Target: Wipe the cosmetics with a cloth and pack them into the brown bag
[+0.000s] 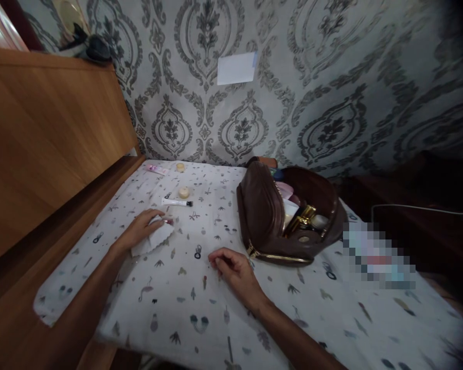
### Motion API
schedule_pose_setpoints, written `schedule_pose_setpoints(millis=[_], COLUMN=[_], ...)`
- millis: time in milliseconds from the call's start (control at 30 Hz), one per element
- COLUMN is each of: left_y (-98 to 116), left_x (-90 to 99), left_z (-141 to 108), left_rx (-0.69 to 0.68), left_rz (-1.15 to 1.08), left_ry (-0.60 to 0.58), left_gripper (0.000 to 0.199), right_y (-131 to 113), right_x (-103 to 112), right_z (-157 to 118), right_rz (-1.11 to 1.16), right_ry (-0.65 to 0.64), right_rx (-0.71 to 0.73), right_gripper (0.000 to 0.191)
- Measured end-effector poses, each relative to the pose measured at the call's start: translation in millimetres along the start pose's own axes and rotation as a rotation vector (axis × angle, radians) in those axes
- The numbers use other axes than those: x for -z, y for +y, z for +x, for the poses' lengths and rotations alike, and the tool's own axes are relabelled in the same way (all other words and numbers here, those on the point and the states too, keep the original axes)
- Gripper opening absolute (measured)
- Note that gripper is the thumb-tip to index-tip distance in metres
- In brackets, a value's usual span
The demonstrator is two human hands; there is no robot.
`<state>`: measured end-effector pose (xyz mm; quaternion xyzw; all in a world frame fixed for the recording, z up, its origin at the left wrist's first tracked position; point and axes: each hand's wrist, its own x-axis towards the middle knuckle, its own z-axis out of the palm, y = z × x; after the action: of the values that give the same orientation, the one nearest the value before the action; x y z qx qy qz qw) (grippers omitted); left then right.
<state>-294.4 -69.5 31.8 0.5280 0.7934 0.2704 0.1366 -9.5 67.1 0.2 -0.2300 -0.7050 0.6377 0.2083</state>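
Observation:
My left hand (141,230) is closed on a white wipe (160,236) with a wavy edge, resting on the patterned cloth. A small pinkish, shiny thing (168,221) shows at its fingertips, too small to name. Just beyond lie a white tube with a black cap (176,202) and a small round cream-coloured jar (183,192). My right hand (235,272) hovers low over the cloth with loosely curled fingers, a gap at the thumb and nothing visible in it. To its right stands an unzipped brown toiletry bag (260,205), packed with cosmetics, among them gold-banded containers (305,218).
A pink and white tube (157,169) and another cream-coloured jar (180,167) lie near the wall. A wooden cabinet (54,123) borders the left side. A blurred-out item (378,259) lies right of the bag, near a white cable (420,207).

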Motion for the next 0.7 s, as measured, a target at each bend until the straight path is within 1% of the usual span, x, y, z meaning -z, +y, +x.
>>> schedule_pose_setpoints(millis=[67,133,200,267,300,367,467,567,633,700], left_y=[0.4,6.1,15.1,24.1,27.7,31.7,31.8,34.2,43.4,60.2], left_x=[0.2,-1.0,-4.2,-9.1,-11.9,-17.4,-23.6,-26.2,-28.6,-33.7], left_z=[1.0,-1.9,-9.0,-18.6,-23.8,-33.6,-43.8,-46.8,-45.9,-43.5], left_rx=[-0.012,-0.016,-0.017,-0.029,-0.042,-0.084,-0.134,-0.133,-0.132,-0.162], left_rz=[0.014,0.07,0.197,0.368,0.442,0.517,0.494,0.45,0.418,0.373], left_ry=[0.015,0.056,0.127,0.197,0.214,0.199,0.135,0.102,0.102,0.111], left_gripper=[0.046,0.046,0.048,0.05,0.049,0.045,0.035,0.029,0.027,0.026], right_y=[0.2,-0.1,-0.8,-1.4,-1.5,-1.5,-1.7,-2.6,-3.1,-3.1], right_x=[0.0,0.4,0.9,1.3,1.5,1.5,1.4,1.2,0.7,-0.4], right_z=[-0.3,-0.7,-1.1,-1.3,-1.3,-1.2,-1.2,-2.0,-2.8,-3.4], right_rz=[0.006,0.011,0.001,-0.019,-0.025,-0.032,-0.049,-0.042,0.01,0.096], right_ry=[-0.001,-0.003,-0.008,-0.015,-0.016,-0.017,-0.007,-0.009,-0.028,-0.052], right_rx=[-0.003,-0.012,-0.007,0.006,0.009,0.01,0.025,0.033,0.019,0.008], right_gripper=[0.02,0.021,0.021,0.022,0.022,0.021,0.019,0.018,0.021,0.029])
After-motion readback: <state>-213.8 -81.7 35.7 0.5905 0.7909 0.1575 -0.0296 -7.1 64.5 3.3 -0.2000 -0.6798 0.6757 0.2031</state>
